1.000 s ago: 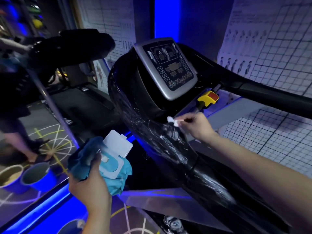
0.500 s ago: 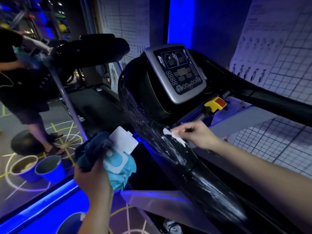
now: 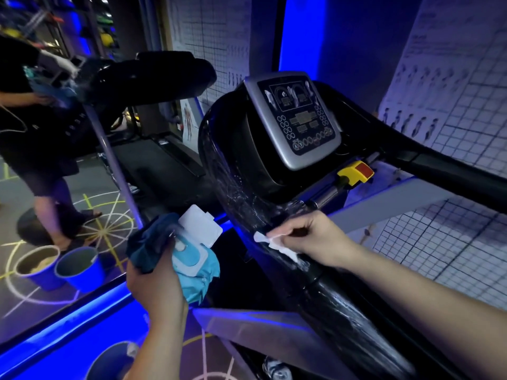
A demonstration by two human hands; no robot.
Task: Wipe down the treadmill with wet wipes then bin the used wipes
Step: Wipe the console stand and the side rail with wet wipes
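- The treadmill [image 3: 274, 171] fills the middle and right of my view, its glossy black left handrail [image 3: 337, 292] running from the console down toward me, streaked wet along its upper stretch.
- On the left, my left hand [image 3: 153, 278] is wrapped around the wet wipes pack [image 3: 192, 256] and a dark blue cloth [image 3: 149, 245] bunched against it. The pack's white lid [image 3: 200, 226] stands open; I judge the remaining wipes could dry out, or the bundle could slip, since one grip carries both.
- Two blue buckets [image 3: 59, 266] stand on the floor well left of me, near another person's feet. I cannot tell whether either is the bin.
- In the middle, the white wipe [image 3: 277, 244] lies pressed on the handrail, pinched under my right hand [image 3: 315, 237], fingers closed narrowly on it.
- The wipe looks small and crumpled; I judge it may smear rather than lift dirt, or slide out of my pinch on the slick curve.
- Right of my hand, the yellow-and-red stop key [image 3: 355, 172] sits near; a careless stroke upward could knock it.
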